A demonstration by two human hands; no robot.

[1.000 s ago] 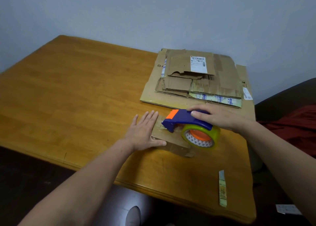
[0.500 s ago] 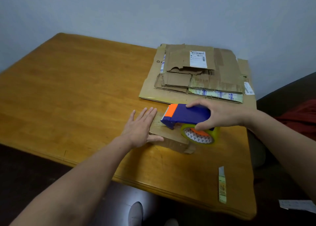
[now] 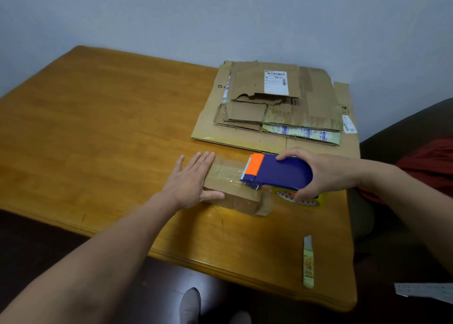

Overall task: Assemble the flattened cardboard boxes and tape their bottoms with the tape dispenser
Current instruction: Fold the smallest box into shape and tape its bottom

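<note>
Left hand [image 3: 188,184] spread flat, pressing small box [image 3: 232,186], right hand [image 3: 326,174] gripping tape dispenser [image 3: 277,171] on box top

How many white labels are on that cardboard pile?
2: a large label on the top sheet, a small label at the right edge of the pile. Others may be hidden.

The small cardboard box [image 3: 232,201] I was taping stood closed, with clear tape running along its top. The blue-and-orange tape dispenser [image 3: 284,173] rested tilted over the box's right end. The flattened cardboard boxes [image 3: 282,108] lay stacked just behind.
</note>
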